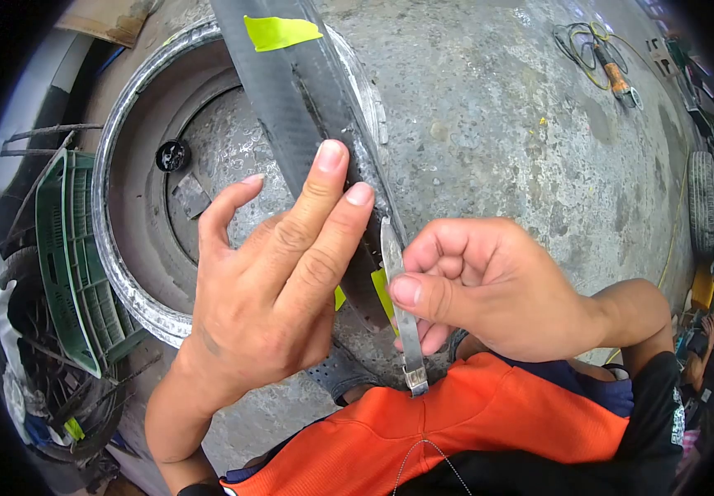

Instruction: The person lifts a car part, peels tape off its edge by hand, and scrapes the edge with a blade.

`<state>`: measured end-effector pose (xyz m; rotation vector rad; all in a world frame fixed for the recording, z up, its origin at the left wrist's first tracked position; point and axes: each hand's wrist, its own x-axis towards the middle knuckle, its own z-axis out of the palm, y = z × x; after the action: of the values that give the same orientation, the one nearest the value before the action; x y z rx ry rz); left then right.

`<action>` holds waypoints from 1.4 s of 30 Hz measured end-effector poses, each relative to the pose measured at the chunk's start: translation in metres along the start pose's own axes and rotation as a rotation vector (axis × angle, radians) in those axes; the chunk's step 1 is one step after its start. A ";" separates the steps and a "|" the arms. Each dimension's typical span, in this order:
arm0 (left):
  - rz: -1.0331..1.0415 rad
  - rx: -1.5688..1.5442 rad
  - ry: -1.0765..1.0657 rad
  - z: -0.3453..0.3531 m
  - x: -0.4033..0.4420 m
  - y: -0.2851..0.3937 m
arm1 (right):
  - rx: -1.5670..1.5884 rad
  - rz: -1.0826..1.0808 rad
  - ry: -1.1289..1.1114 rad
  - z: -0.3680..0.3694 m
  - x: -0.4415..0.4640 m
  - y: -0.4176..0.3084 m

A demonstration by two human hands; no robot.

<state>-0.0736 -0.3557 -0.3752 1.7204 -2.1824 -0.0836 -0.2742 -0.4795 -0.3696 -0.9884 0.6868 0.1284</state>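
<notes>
A long dark rubber strip with yellow-green tape on it runs from the top of the view down toward my lap. A dark slit and whitish smears show on its surface. My left hand lies over the strip, with the index and middle fingers stretched out on it beside the smears and the other fingers apart. My right hand pinches a thin flat metal blade between thumb and fingers. The blade's tip touches or nearly touches the strip's right edge, and its lower end is near my orange clothing.
A large tire lies on the concrete floor behind the strip, with a small black round container inside its ring. On the left is a green crate. An orange power tool with a cable lies upper right; another person's arm shows far right.
</notes>
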 end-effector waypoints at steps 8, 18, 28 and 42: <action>0.016 0.046 -0.022 0.003 -0.002 -0.001 | 0.146 -0.052 0.038 0.011 0.001 0.009; -0.032 0.100 -0.030 0.004 -0.003 0.009 | -0.177 -0.115 0.107 -0.005 -0.011 -0.005; -0.069 0.038 -0.039 0.003 -0.005 0.013 | -0.320 -0.598 0.237 -0.045 -0.011 -0.002; -0.151 -0.130 -0.171 -0.009 -0.001 0.017 | -1.311 -0.910 0.124 -0.047 0.015 -0.055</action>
<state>-0.0867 -0.3485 -0.3625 1.8608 -2.1071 -0.4162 -0.2624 -0.5509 -0.3554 -2.4923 0.1212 -0.3428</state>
